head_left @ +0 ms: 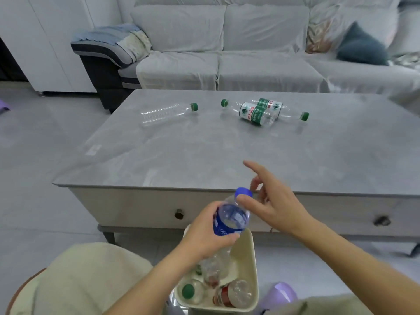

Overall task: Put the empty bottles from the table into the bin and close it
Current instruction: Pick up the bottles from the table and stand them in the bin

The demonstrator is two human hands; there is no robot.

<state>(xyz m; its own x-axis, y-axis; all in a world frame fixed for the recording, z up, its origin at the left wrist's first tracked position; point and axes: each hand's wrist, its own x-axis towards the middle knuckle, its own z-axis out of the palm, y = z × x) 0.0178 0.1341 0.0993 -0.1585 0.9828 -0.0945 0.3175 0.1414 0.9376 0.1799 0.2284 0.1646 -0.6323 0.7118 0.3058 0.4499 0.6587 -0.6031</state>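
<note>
My left hand (208, 233) grips a clear bottle with a blue label and blue cap (230, 220), held tilted above the open cream bin (251, 269) on the floor. My right hand (272, 201) hovers beside the blue cap, fingers spread, holding nothing. Inside the bin lie several empty bottles, one with a green cap (188, 291), one with a red label (229, 294). On the grey table (181, 155) lie a clear bottle without a label (167, 113) and two green-labelled bottles (261, 111) crossed over each other, all with green caps.
A light grey sofa (227, 64) with cushions stands behind the table. The table has drawers with round knobs (179, 214). A cream cushion on a stool (75, 280) is at lower left. A purple object (280, 294) lies on the floor right of the bin.
</note>
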